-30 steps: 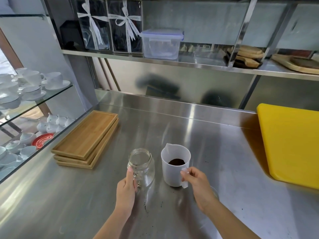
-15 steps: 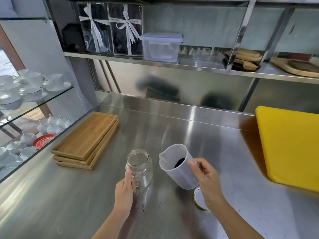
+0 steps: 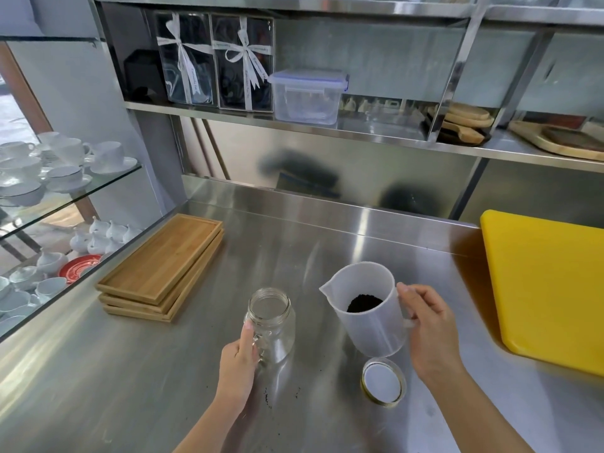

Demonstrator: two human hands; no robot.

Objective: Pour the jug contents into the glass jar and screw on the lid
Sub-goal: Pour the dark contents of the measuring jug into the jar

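Observation:
A clear glass jar (image 3: 273, 322) with a handle stands open on the steel counter (image 3: 327, 256). My left hand (image 3: 238, 364) grips it at its handle side. To its right, a white plastic jug (image 3: 372, 322) is held off the counter by my right hand (image 3: 428, 331), which grips its handle. The jug leans a little, spout toward the jar, with dark grounds (image 3: 363, 303) at its bottom. The round lid (image 3: 383, 381), white inside with a gold rim, lies on the counter below the jug.
A stack of wooden trays (image 3: 163, 266) lies at the left. A yellow cutting board (image 3: 549, 289) rests at the right. A few dark crumbs (image 3: 268, 395) dot the counter near my left wrist. Glass shelves with white cups (image 3: 65, 165) stand at far left.
My right hand has lifted the jug off the counter and to the right, uncovering the lid beneath it. My left hand has stayed on the jar.

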